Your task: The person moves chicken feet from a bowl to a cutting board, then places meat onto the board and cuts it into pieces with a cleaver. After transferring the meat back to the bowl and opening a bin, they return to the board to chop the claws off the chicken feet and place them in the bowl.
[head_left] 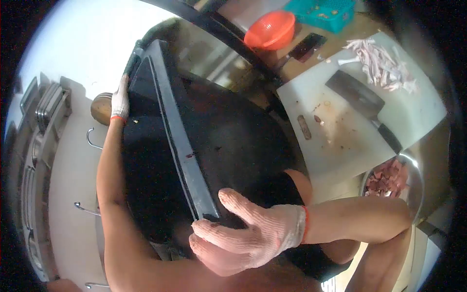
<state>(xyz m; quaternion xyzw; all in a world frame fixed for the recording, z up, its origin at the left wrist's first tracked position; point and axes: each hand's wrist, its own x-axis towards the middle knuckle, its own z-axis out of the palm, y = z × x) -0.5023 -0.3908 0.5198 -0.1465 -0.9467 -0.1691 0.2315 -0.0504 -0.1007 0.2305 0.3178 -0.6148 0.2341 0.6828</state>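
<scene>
A large black object with a long grey edge strip (177,131) lies across the middle of the view; I cannot make out exactly what it is. My left hand (120,103), in a white knit glove with an orange cuff, holds its far left side, and some of the fingers are hard to see. At the near end of the strip is my right hand (250,236), in the same kind of glove. Its fingers curl round the end of the strip, with the thumb apart on the black surface side.
On the right, a white cutting board (321,151) bears a cleaver (357,95) and a pile of pale strips (377,63). Beside it stand a metal bowl of cut meat (387,179), an orange basin (271,30) and a teal basket (326,12). Wall hooks (87,209) and a rack (48,109) are left.
</scene>
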